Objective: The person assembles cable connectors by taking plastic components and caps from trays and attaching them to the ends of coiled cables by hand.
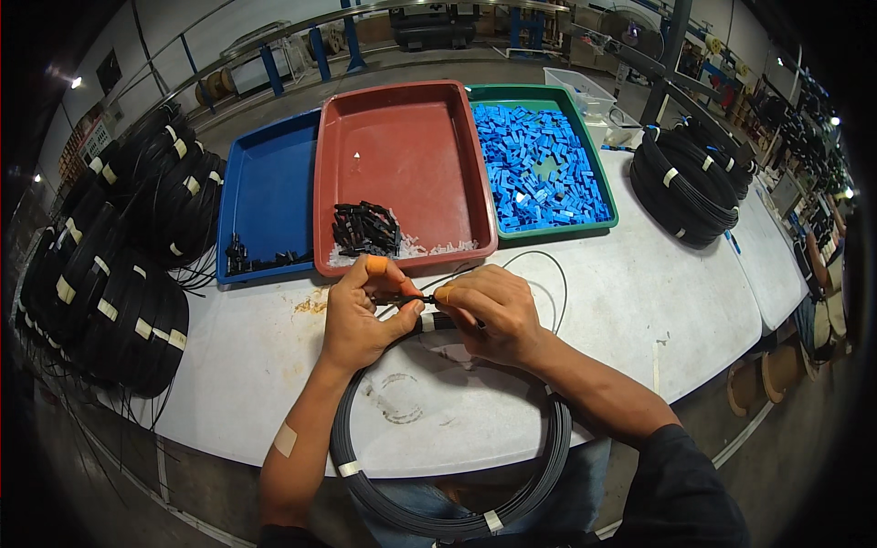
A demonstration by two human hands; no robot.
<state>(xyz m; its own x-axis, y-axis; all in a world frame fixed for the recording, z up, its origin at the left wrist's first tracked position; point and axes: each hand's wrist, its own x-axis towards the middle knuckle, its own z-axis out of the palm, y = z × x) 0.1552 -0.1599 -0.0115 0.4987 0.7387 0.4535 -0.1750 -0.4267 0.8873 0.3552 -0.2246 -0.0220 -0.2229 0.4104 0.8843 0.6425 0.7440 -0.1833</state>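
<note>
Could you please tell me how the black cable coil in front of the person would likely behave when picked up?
The coil would probably flex yet stay roughly round, since pale bands bind its turns. The thin loose loop may spring about, given its smooth arc. With so many turns packed together, the coil may feel fairly heavy.

A cable workshop, by its look: black coils (119, 342) heaped at frame left, parts trays (402, 151) upper centre, blue posts (271, 71) and machinery (434, 29) along the top

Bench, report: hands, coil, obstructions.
Left hand and right hand: both pinching small black piece. Black cable coil: overhanging near edge of table. Red tray: just beyond hands, not blocking.
</note>
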